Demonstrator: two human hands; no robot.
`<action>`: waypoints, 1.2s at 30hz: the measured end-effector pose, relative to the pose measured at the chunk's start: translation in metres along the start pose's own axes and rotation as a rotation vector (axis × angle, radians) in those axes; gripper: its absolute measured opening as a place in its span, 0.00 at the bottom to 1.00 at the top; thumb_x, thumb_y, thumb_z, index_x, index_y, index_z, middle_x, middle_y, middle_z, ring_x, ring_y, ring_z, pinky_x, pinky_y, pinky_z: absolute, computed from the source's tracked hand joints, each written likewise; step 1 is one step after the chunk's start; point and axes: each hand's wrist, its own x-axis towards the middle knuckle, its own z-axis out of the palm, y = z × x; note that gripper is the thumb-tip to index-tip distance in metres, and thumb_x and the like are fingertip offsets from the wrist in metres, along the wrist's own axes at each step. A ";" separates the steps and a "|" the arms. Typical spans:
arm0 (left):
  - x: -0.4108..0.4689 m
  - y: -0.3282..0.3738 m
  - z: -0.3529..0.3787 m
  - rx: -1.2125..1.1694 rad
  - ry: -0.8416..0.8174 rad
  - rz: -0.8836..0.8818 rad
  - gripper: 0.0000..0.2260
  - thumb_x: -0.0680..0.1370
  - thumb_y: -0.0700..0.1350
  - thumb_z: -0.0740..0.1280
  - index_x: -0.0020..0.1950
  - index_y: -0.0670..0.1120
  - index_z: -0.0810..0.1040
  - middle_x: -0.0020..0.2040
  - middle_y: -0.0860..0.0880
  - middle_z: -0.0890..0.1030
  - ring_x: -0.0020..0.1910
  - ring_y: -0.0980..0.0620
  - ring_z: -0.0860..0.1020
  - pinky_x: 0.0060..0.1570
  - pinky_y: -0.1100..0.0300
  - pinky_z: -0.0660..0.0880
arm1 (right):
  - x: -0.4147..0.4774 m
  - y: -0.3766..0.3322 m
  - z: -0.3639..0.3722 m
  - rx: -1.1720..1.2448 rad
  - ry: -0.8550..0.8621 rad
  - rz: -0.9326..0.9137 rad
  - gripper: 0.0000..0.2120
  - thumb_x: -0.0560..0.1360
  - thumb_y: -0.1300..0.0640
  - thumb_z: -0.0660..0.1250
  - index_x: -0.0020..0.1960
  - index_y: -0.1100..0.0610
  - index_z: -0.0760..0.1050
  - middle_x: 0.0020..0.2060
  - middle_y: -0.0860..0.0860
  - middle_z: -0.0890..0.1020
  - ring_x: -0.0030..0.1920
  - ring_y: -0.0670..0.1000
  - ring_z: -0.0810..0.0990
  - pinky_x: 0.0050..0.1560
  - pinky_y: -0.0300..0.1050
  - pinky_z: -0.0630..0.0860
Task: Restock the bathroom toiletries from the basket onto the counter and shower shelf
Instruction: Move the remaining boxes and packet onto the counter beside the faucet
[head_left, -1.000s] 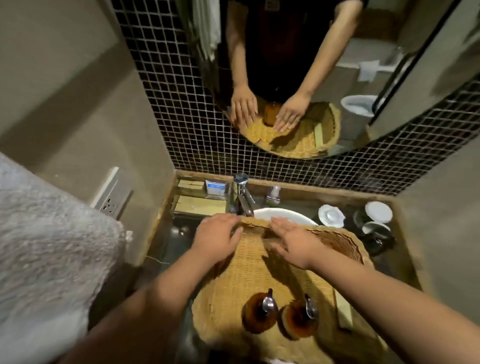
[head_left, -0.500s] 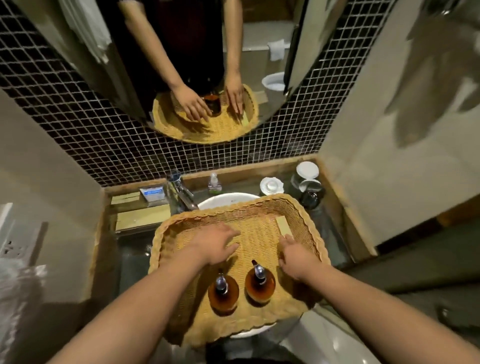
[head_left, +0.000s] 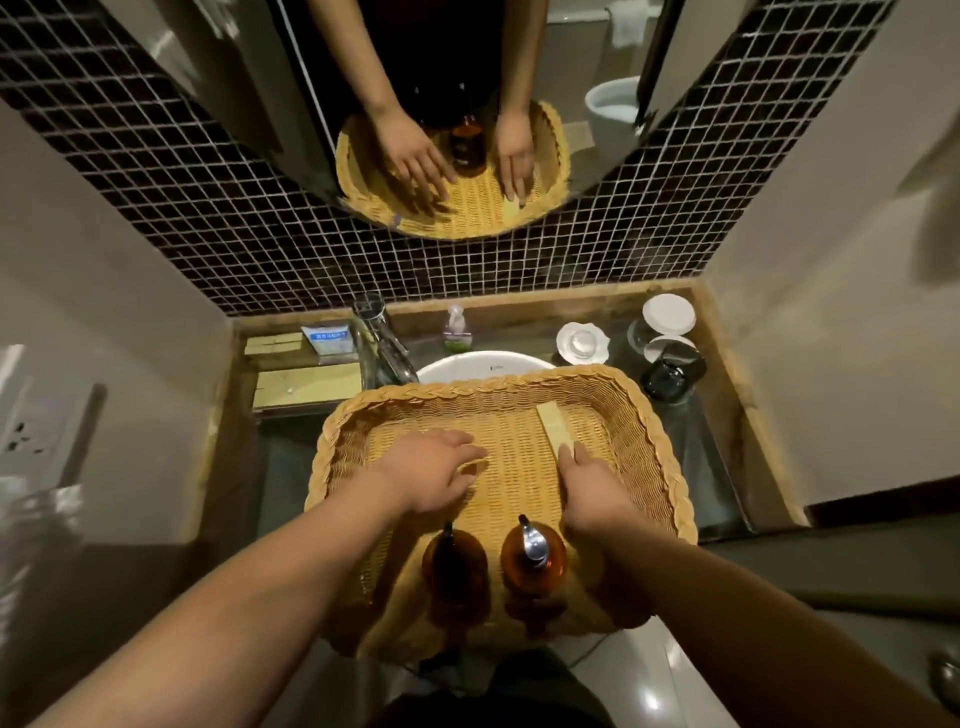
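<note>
A shallow wicker basket (head_left: 467, 388) lies across the sink. Two amber pump bottles stand upright at its near edge, one on the left (head_left: 454, 569) and one on the right (head_left: 534, 560). A flat pale packet (head_left: 553, 428) lies on the basket floor at the right. My left hand (head_left: 431, 475) rests palm down on the basket floor with fingers stretched, holding nothing that I can see. The straight fingers of my right hand (head_left: 589, 486) touch the near end of the pale packet.
Behind the basket are the white basin (head_left: 483, 361), a chrome faucet (head_left: 382, 338), a small soap bottle (head_left: 457, 332), a white dish (head_left: 582, 343), lidded cups (head_left: 667, 314) and a black cup (head_left: 672, 371). Pale boxes (head_left: 306, 387) and a blue-white packet (head_left: 327, 338) sit at the left.
Both hands drew back from the basket's far rim onto its floor. The right hand has since slid up to the pale packet's end. The view swung right.
</note>
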 end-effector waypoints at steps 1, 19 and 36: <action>-0.001 -0.002 0.004 -0.003 0.002 -0.015 0.24 0.81 0.60 0.56 0.78 0.61 0.61 0.79 0.53 0.64 0.75 0.47 0.66 0.69 0.45 0.66 | 0.006 -0.003 -0.003 0.001 -0.023 -0.013 0.46 0.73 0.64 0.69 0.81 0.52 0.46 0.81 0.53 0.51 0.76 0.59 0.61 0.73 0.55 0.67; 0.000 0.005 0.041 -0.214 0.241 -0.029 0.24 0.82 0.61 0.57 0.78 0.59 0.63 0.78 0.51 0.66 0.73 0.48 0.68 0.68 0.50 0.69 | 0.023 0.017 0.003 -0.252 -0.076 -0.586 0.40 0.77 0.42 0.63 0.80 0.44 0.42 0.81 0.50 0.51 0.69 0.57 0.67 0.63 0.53 0.72; -0.014 -0.003 0.055 -0.091 0.002 -0.191 0.24 0.81 0.55 0.62 0.76 0.58 0.62 0.61 0.48 0.76 0.56 0.47 0.74 0.48 0.51 0.73 | 0.042 0.000 -0.003 -0.092 0.128 -0.706 0.28 0.74 0.29 0.57 0.69 0.42 0.73 0.63 0.42 0.75 0.60 0.44 0.74 0.54 0.44 0.71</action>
